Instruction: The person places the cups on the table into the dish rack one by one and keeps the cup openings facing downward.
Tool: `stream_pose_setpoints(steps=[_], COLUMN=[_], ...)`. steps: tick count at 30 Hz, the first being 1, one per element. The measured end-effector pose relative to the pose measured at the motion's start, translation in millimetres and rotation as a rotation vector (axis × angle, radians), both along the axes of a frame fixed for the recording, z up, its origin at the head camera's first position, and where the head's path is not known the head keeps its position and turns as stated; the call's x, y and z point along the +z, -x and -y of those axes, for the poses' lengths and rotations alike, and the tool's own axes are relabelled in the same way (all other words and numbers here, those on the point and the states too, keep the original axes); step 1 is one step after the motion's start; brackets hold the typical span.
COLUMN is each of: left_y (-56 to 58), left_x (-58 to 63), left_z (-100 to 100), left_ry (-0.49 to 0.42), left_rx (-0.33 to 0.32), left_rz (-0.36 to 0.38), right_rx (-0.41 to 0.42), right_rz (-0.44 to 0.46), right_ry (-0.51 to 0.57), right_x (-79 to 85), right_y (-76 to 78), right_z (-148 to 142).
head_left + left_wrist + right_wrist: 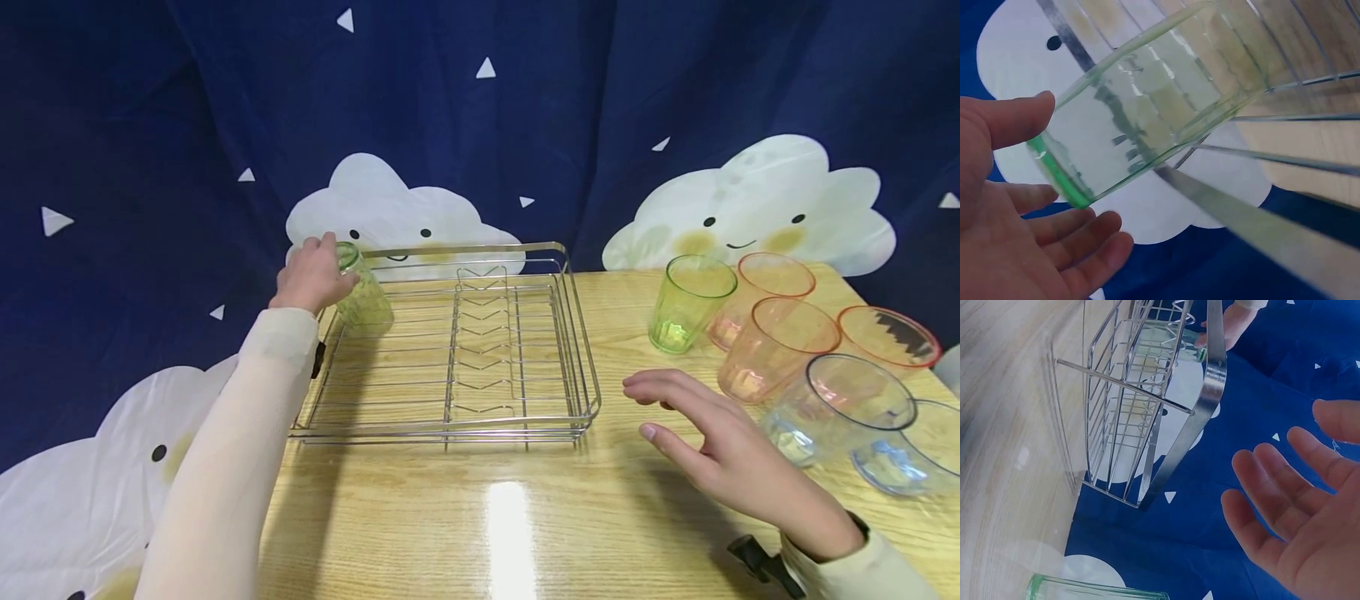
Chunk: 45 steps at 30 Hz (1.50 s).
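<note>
Left hand [311,275] out at the rack's far left corner, at the narrow end of a pale green glass [367,300]. Glass is upside down, thick green base toward the fingers, mouth down among the wires; too clear to tell whether it leans. Thumb lies to one side of that base, forefinger tip close at its edge, the other fingers loosely spread away from it; whether thumb or forefinger actually touches the glass cannot be told. Metal wire rack [557,247] spreads from below the left hand toward the right hand [727,458], a row of zigzag wires running down it between the two. Right hand above the table [420,508], just beside the rack's near right part, half relaxed, thumb apart from the fingers, nothing held. Beyond its fingertips, an upright green tumbler [692,300]. Past that and round to the right hand's outer side, three red-rimmed tumblers [787,350] in a close group. Nearest the back of the right hand, two blue tumblers [862,400], one partly behind the other. Pale sleeves [232,417] on both arms. Dark blue curtain [465,133] with white clouds and triangles beyond both hands.
</note>
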<state>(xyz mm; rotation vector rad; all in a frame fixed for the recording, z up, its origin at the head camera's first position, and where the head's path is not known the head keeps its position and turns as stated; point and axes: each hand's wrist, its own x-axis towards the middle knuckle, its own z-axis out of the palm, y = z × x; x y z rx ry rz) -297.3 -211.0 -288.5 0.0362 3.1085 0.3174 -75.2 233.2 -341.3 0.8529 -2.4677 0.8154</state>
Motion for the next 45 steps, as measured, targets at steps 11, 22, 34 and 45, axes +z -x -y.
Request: stream_pose_setpoints(steps=[11,22,34,45], left_y=[-39.1,-79.1,-112.4,-148.5], left_x=[35.2,35.5,22.6,17.7], left_z=[-23,-57,-77,-99], left_ry=[-0.082,-0.117,-0.141,-0.153], left_rx=[-0.085,-0.246,-0.412,-0.506], left_rz=[-0.283,-0.503,-0.587,-0.560], right_rx=[-0.018,-0.079,-0.097,-0.074], right_rz=[0.003,0.048,0.022,-0.011], right_ry=[0.004,0.015,-0.004,-0.025], right_x=[2.3,0.6,3.0,6.3], right_y=[1.1,2.3,7.9,16.5], right_z=[-1,-2,-4,-9])
